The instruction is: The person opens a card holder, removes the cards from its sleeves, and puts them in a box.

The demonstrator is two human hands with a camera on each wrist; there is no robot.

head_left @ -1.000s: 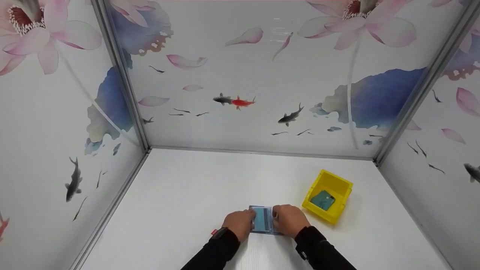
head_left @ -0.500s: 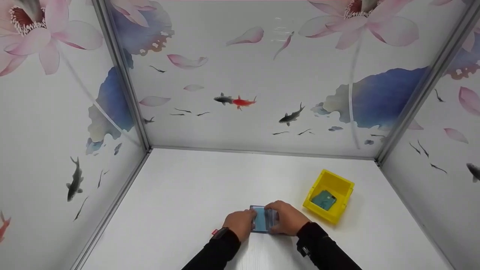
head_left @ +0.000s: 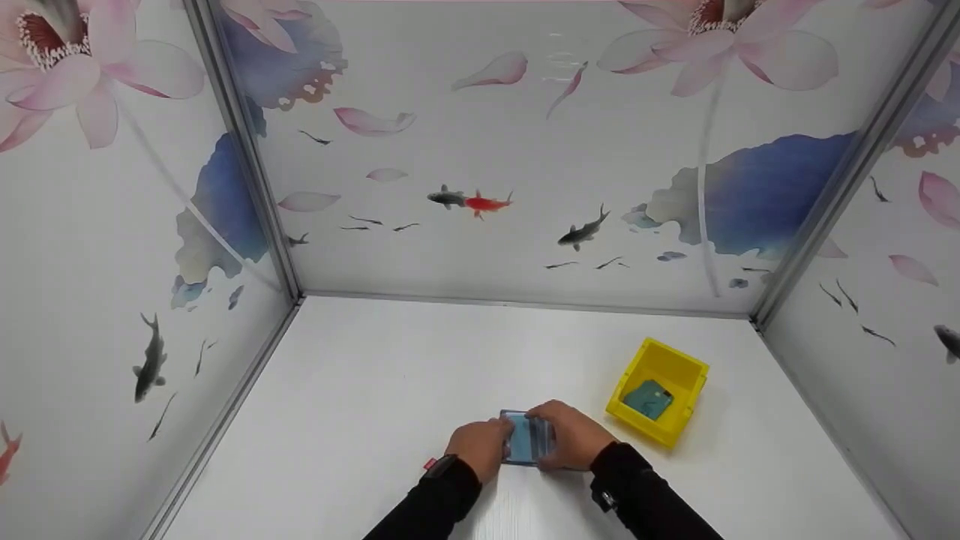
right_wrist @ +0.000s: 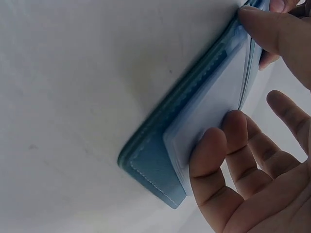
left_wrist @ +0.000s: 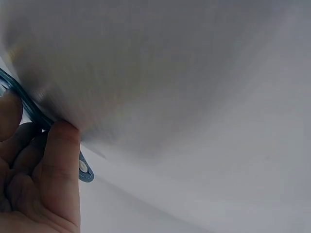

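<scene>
A blue card holder [head_left: 521, 439] lies spread on the white table, its clear sleeves uppermost. At its left edge my left hand [head_left: 478, 448] grips the cover between thumb and fingers. A tab with a snap button [left_wrist: 84, 167] sticks out past those fingers in the left wrist view. My right hand [head_left: 577, 437] spans the right part, thumb at one edge and fingertips on the stacked clear sleeves [right_wrist: 209, 111]. The right wrist view shows the stitched blue cover [right_wrist: 155, 167] beneath the sleeves. Much of the right cover is hidden by my right hand in the head view.
A yellow bin [head_left: 667, 364] stands right of my hands, with green cards [head_left: 649, 400] inside. A small red piece [head_left: 430, 464] shows beside my left wrist. White panels with lotus and fish prints [head_left: 480, 247] wall in the table [head_left: 420, 352] at back and sides.
My right hand has shifted left across the card holder and spread over the sleeves, covering the dark stripe seen earlier. My left hand keeps its place.
</scene>
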